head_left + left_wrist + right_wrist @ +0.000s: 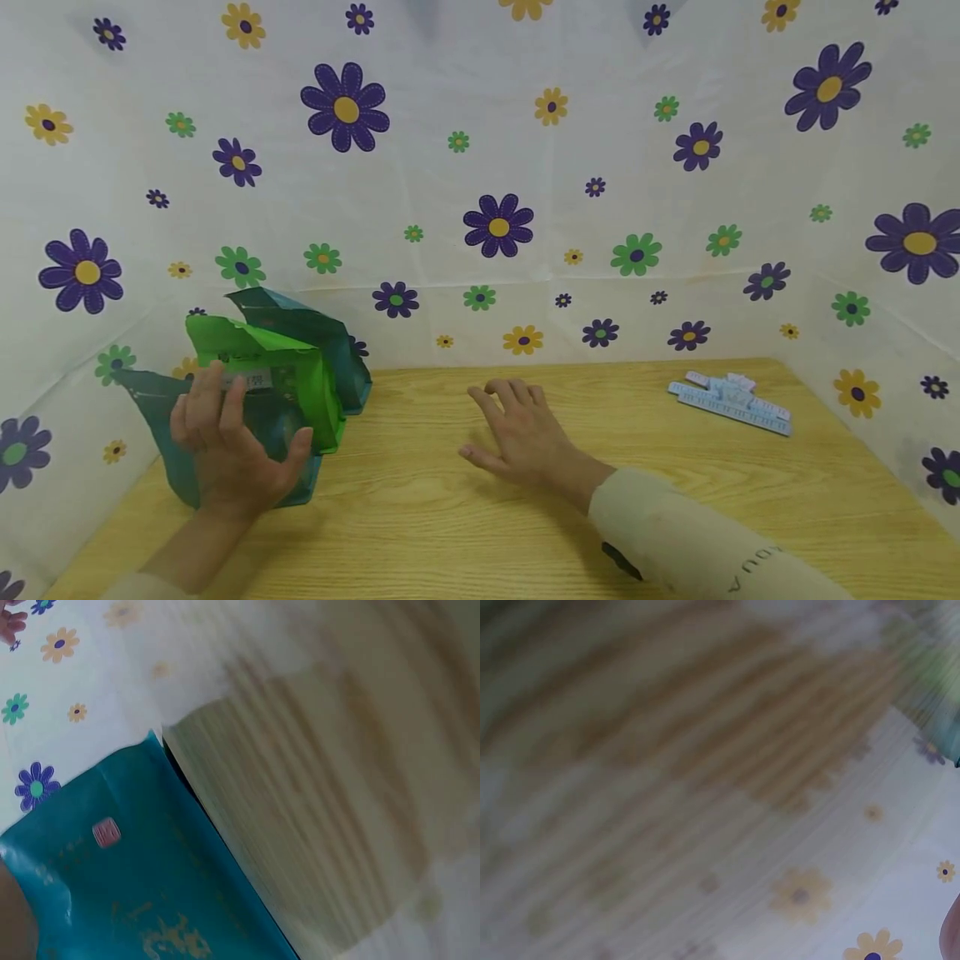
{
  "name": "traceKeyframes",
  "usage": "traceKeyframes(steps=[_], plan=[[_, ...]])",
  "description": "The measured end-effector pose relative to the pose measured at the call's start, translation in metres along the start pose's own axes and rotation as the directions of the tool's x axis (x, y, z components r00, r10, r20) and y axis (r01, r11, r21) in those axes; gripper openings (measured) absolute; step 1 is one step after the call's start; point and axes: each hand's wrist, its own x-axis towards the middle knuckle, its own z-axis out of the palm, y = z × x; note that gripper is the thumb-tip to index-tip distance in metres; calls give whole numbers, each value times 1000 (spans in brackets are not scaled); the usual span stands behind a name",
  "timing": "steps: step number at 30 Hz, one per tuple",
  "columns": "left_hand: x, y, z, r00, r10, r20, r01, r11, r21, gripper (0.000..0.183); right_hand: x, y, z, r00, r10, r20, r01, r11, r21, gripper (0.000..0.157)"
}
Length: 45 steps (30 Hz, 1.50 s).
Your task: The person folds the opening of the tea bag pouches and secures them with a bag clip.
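Three upright pouches stand one behind another at the left of the table: a front teal pouch [176, 450], a bright green pouch [303, 367] with a white label, and a rear teal pouch [322, 329]. My left hand [236, 454] is in front of the front teal pouch with its fingers spread and lightly bent; whether it touches the pouch I cannot tell. In the left wrist view a teal pouch [135, 847] shows a small red square and gold markings. Over the middle of the table my right hand [525, 433] hovers, fingers loosely extended, holding nothing.
Light blue and pink strip-shaped pieces [731, 402] with ruler-like marks lie in a small pile at the back right of the wood-grain table [465, 533]. A white flowered cloth [420, 192] walls in the back and both sides.
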Motion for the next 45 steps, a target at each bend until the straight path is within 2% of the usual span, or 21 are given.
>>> traceKeyframes(steps=[5,11,20,27,31,37,40,45], plan=[[-2,-8,-5,998,-40,-42,41,999,23,78,2,-3,0,1000,-25,7,25,1000,-6,77],[-2,-15,-10,995,-82,-56,84,996,33,83,4,-7,1,999,-23,43,24,1000,-7,80],[-5,-28,-20,992,-129,1,128,989,76,88,5,-12,1,999,-22,40,23,1000,-17,82],[-8,-38,-29,987,-159,6,157,982,102,92,7,-15,1,999,-25,40,26,999,-32,83],[-7,-42,-34,982,-187,35,181,975,127,93,9,-19,2,999,-17,50,17,1000,-14,83],[-11,-50,-41,971,-223,90,206,964,168,97,12,-26,1,998,-12,58,12,1000,7,83],[-15,-57,-45,960,-252,126,222,952,211,102,14,-27,2,997,0,72,-1,1000,10,84],[-21,-67,-50,929,-315,196,248,919,306,108,15,-30,3,996,12,90,-15,999,33,85]])
